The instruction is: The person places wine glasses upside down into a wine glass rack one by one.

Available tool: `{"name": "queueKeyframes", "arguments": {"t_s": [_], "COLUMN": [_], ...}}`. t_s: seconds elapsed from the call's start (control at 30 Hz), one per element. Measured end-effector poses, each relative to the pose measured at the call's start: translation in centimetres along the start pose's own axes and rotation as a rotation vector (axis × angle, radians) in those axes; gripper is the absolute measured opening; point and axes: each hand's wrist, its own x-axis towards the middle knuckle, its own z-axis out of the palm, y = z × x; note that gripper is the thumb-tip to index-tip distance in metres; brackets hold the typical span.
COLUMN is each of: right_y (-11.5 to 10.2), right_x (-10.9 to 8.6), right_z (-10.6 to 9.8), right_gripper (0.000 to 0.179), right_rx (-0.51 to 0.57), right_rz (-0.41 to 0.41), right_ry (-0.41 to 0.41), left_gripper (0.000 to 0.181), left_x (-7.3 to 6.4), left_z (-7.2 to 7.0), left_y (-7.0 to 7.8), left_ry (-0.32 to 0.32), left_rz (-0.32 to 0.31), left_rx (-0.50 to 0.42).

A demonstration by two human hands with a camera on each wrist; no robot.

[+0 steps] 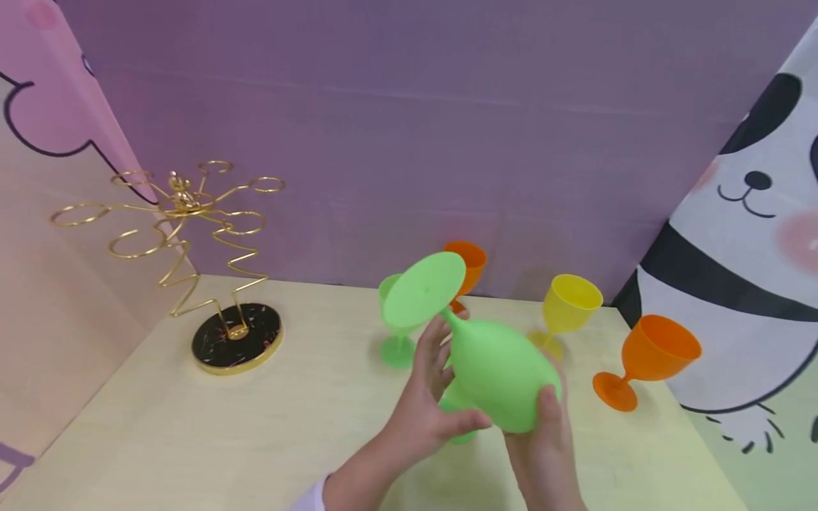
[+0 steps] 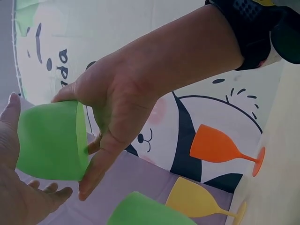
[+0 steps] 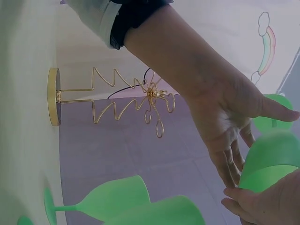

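A light green plastic goblet (image 1: 501, 372) is held in mid-air, tilted, its round foot up to the left and its bowl down to the right. My right hand (image 1: 543, 440) grips the bowl near the rim, thumb on the outside. In the left wrist view that right hand (image 2: 119, 105) reaches across to the goblet's rim. My left hand (image 1: 415, 411) is beside the bowl and stem, fingers spread and thumb out straight; whether it touches the goblet is unclear. The right wrist view shows this left hand (image 3: 229, 112) with extended fingers. Behind the hands, another green goblet (image 1: 460, 426) is mostly hidden.
A green goblet (image 1: 397, 351) and an orange goblet (image 1: 473, 264) stand behind the held one. Toward the right are a yellow goblet (image 1: 571, 305) and another orange goblet (image 1: 658, 348). A gold wire stand (image 1: 185, 206) with rings rises from a black base (image 1: 211, 348) at left.
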Motion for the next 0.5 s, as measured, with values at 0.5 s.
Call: {"name": "queueKeyframes", "arguments": {"t_s": [0.5], "right_y": [0.78], "right_x": [-0.46], "right_z": [-0.2], "right_gripper": [0.043], "right_rx": [0.037], "right_rz": [-0.056], "right_ry": [-0.091], "left_gripper": [0.099], "left_x": [-0.15], "left_z": [0.88], "left_y": [0.53], "left_ry": [0.015], "left_rz": [-0.131], "left_rx": [-0.011]}}
